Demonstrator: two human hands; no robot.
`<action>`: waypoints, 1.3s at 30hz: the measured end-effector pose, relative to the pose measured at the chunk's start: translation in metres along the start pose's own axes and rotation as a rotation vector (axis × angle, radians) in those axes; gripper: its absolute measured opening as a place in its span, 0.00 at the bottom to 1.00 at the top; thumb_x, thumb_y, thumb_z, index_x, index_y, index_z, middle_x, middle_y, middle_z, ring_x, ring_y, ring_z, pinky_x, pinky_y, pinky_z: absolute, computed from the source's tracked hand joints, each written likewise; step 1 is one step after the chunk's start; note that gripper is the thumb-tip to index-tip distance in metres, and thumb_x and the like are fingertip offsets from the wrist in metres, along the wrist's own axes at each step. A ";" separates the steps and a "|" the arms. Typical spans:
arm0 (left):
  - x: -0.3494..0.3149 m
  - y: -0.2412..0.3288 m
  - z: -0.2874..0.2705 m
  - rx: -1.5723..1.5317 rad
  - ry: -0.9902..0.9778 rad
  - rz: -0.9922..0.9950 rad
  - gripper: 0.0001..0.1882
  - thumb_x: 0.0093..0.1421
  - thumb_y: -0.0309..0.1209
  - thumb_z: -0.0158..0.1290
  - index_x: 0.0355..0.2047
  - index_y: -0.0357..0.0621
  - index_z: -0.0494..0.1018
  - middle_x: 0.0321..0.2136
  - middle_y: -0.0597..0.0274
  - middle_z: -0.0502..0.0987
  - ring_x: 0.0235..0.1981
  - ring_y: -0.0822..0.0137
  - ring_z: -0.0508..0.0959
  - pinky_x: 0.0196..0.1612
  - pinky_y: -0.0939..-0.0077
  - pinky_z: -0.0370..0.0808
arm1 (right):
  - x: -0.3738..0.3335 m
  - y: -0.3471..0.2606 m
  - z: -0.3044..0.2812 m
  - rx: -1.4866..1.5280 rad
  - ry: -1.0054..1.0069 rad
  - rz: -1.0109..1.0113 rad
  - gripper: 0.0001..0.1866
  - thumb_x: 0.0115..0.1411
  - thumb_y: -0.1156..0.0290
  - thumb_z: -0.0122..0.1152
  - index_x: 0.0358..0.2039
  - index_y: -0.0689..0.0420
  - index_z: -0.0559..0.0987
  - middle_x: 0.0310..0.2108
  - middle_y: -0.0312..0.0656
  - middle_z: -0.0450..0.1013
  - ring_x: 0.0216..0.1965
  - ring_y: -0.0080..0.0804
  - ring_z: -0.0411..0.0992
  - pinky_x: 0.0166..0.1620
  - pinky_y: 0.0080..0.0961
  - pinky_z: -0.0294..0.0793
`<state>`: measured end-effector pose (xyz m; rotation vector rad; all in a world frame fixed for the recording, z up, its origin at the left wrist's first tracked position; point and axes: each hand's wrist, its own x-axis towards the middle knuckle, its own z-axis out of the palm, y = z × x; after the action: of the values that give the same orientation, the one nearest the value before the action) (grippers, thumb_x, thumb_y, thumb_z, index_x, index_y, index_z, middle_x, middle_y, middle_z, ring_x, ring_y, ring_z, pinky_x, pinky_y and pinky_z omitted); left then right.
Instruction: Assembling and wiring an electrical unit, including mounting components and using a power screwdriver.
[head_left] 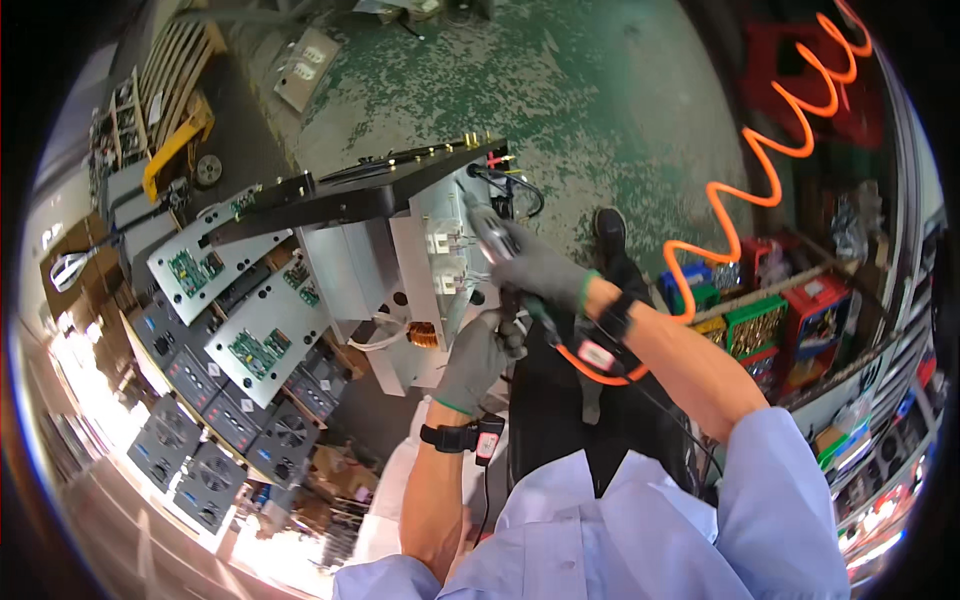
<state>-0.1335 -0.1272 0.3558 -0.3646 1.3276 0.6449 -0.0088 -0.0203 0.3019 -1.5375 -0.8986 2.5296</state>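
My right hand (pixel 540 268), in a grey glove with a green cuff, is wrapped round a grey power screwdriver (pixel 487 226). Its tip points at the inner side of an open metal chassis (pixel 415 235). White connector blocks with thin wires (pixel 447 262) sit on that side, just left of the tool. My left hand (pixel 476 368), gloved the same way, is at the chassis's lower right corner with its fingers curled; what they hold, if anything, is hidden. A copper coil (pixel 424 334) shows inside the chassis, to the left of this hand.
An orange coiled hose (pixel 735 225) loops from the upper right to beneath my right wrist. Metal plates with green circuit boards (pixel 258 350) lie on stacked black units (pixel 215 385) at the left. At the right stand coloured bins of small parts (pixel 757 325). A yellow-handled cart (pixel 180 145) is far left.
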 end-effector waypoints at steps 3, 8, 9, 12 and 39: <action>0.016 -0.022 -0.021 -0.022 0.054 0.108 0.09 0.65 0.31 0.41 0.36 0.40 0.70 0.24 0.63 0.71 0.26 0.70 0.73 0.31 0.73 0.76 | -0.030 0.025 -0.016 -0.063 -0.031 -0.032 0.44 0.48 0.65 0.60 0.64 0.65 0.54 0.40 0.48 0.72 0.33 0.29 0.72 0.37 0.27 0.73; 0.032 -0.069 -0.084 0.055 0.232 0.280 0.11 0.61 0.30 0.40 0.34 0.38 0.70 0.22 0.63 0.69 0.21 0.69 0.73 0.24 0.73 0.75 | -0.056 0.058 -0.030 -0.317 0.014 0.032 0.45 0.48 0.66 0.60 0.65 0.60 0.54 0.41 0.49 0.72 0.36 0.32 0.73 0.39 0.26 0.73; 0.030 -0.079 -0.097 0.048 0.345 0.307 0.12 0.59 0.30 0.41 0.36 0.37 0.71 0.19 0.62 0.68 0.15 0.67 0.71 0.19 0.71 0.73 | -0.056 0.063 -0.029 -0.349 0.032 0.035 0.45 0.47 0.67 0.60 0.65 0.61 0.54 0.39 0.47 0.72 0.32 0.31 0.73 0.36 0.26 0.73; 0.017 -0.094 -0.132 1.424 0.957 1.140 0.14 0.62 0.35 0.44 0.34 0.34 0.71 0.21 0.57 0.70 0.23 0.61 0.74 0.28 0.64 0.73 | -0.053 0.077 -0.027 -0.255 -0.039 0.150 0.45 0.46 0.68 0.60 0.65 0.61 0.55 0.38 0.46 0.73 0.31 0.31 0.73 0.35 0.26 0.73; 0.056 -0.079 -0.162 1.267 0.776 0.916 0.11 0.60 0.32 0.46 0.32 0.33 0.67 0.27 0.41 0.74 0.30 0.40 0.75 0.34 0.50 0.72 | 0.009 0.165 0.095 -0.134 0.079 0.161 0.38 0.48 0.66 0.63 0.57 0.67 0.62 0.41 0.52 0.72 0.35 0.35 0.73 0.39 0.27 0.72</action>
<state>-0.2035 -0.2716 0.2569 1.2043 2.3668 0.2426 -0.0507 -0.1967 0.2445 -1.8044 -0.9906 2.5397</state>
